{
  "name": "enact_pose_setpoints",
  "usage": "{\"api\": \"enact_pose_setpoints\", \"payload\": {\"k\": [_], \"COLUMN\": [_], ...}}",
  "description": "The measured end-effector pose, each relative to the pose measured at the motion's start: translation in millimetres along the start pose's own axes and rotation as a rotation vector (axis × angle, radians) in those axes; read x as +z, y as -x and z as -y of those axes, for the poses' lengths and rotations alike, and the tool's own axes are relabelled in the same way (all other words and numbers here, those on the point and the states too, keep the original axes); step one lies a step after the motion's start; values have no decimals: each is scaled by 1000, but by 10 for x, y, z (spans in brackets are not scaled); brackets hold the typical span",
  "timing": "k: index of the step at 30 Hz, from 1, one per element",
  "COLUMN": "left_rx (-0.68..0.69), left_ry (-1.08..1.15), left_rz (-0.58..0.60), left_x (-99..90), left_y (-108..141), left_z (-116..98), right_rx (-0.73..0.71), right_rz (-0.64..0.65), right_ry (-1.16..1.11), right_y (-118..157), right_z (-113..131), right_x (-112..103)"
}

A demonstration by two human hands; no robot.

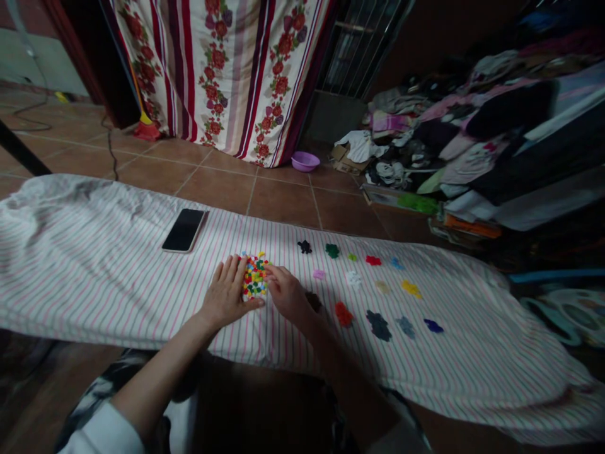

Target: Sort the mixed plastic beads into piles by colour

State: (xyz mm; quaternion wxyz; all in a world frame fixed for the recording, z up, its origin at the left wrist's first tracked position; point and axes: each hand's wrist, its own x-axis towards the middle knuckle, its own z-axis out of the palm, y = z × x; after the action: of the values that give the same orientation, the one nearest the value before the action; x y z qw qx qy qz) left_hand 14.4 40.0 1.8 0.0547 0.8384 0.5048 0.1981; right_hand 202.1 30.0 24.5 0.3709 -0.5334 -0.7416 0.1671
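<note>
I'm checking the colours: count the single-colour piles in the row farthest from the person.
5, left to right on the striped cloth: black pile, dark green pile, lime pile, red pile, light blue pile. None looks hidden.

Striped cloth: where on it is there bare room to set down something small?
The striped cloth is bare left of the phone, though rumpled at the far left, and right of the yellow pile and dark blue pile. It is crowded around the mixed pieces, between the left hand and right hand, and among the other coloured piles.
</note>
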Motion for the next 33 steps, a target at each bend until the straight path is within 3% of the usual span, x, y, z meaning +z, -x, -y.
{"api": "enact_pose_setpoints", "payload": {"k": [5,9,16,22,27,33], "left_rx": [-22,35,210,291,311,263], "left_ry": [45,57,151,282,380,175], "left_rz": [47,94,205,145,32,22], "left_x": [-42,-82,-88,-141,-261,-326], "left_y": [-226,-390,-572,-477,-278,-48], "left_z": [-98,-115,-166,-97,73,192], "right_rx": [-26,-22,-15,-18,0,49], "right_rz": [-103,-161,-147,-175,-99,81], "right_ry": [-110,-103,-59,-116,-69,-65], "right_y": [76,88,-210,-305,-197,-167], "right_z": [17,-66,-198,-124,-127,-165], "right_x": [-65,-142,-150,-144,-174,-194]}}
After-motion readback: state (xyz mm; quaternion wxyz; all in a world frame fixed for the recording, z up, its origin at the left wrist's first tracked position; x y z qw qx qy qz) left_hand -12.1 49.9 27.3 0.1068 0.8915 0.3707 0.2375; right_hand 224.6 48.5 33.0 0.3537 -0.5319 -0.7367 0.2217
